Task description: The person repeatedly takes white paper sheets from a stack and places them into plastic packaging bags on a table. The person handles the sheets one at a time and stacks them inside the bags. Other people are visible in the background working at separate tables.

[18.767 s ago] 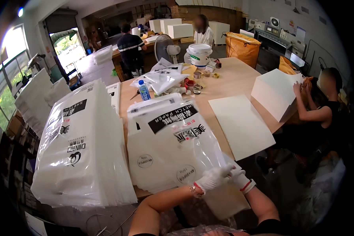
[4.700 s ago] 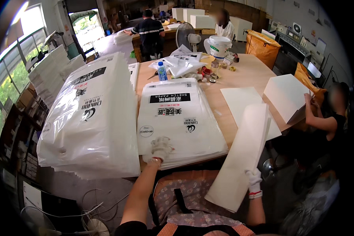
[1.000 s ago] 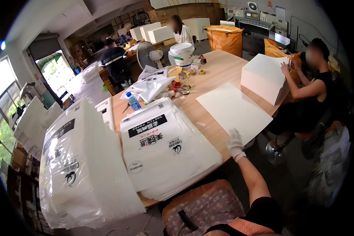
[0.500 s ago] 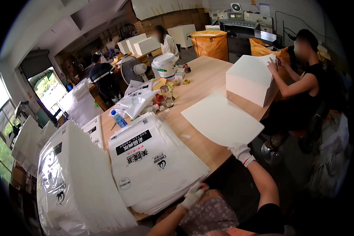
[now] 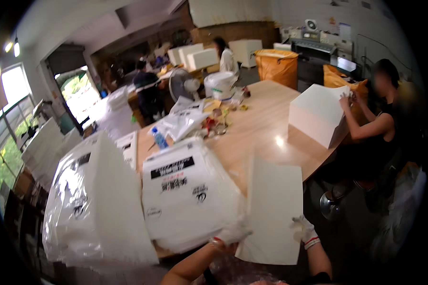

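Observation:
A large piece of white paper (image 5: 273, 209) is held up in front of me, slightly bowed; I cannot tell whether it is one sheet or a thin stack. My right hand (image 5: 305, 230), in a white glove with a red cuff band, grips its right edge. At the lower left edge is my left hand (image 5: 232, 233), gloved the same way, blurred, its fingertips closed over the paper. Just left of that hand lies a pile of white printed plastic bags (image 5: 188, 199) on the wooden table (image 5: 257, 114).
A tall plastic-wrapped paper stack (image 5: 95, 204) stands at left. Beyond the bags are a water bottle (image 5: 159, 137), crumpled plastic (image 5: 183, 124), tape rolls and a white bucket (image 5: 219, 85). At right, a co-worker (image 5: 378, 114) handles a big paper block (image 5: 316, 114). A fan (image 5: 183, 84) stands behind.
The paper has come from over the table towards me and turned more upright. My left hand has moved from the bags' near edge to the paper's left edge. The view has shifted.

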The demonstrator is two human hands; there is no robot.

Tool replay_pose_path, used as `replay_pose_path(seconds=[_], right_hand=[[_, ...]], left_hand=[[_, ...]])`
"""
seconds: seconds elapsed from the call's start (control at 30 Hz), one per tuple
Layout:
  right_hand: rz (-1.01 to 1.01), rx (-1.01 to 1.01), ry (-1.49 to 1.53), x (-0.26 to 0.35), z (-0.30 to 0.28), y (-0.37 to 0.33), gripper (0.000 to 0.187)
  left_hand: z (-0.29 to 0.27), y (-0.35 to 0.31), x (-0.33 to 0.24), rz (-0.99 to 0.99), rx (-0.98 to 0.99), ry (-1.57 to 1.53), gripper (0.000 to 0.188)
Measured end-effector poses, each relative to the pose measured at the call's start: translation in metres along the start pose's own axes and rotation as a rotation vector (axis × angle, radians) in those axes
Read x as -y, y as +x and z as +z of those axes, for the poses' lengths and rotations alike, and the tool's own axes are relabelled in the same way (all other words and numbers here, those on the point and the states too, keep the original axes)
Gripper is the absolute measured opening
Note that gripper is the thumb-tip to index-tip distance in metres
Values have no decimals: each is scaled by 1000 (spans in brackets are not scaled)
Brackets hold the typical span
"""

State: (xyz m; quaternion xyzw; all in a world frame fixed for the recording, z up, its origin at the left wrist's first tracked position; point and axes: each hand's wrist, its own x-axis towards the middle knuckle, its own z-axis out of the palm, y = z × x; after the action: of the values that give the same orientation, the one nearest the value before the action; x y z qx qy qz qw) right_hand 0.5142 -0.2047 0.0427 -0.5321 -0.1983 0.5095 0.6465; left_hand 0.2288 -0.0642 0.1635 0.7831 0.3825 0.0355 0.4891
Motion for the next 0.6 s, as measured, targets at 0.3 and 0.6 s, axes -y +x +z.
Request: replay_pose_path(seconds=[0.3, 0.6], right_hand=[[-209, -132, -248, -54, 84, -13, 17], [-318, 2, -544, 27, 77, -72, 20]], left_hand=[[58, -15, 33, 84, 274, -25, 78], [-104, -60, 227, -463, -615, 494, 36]])
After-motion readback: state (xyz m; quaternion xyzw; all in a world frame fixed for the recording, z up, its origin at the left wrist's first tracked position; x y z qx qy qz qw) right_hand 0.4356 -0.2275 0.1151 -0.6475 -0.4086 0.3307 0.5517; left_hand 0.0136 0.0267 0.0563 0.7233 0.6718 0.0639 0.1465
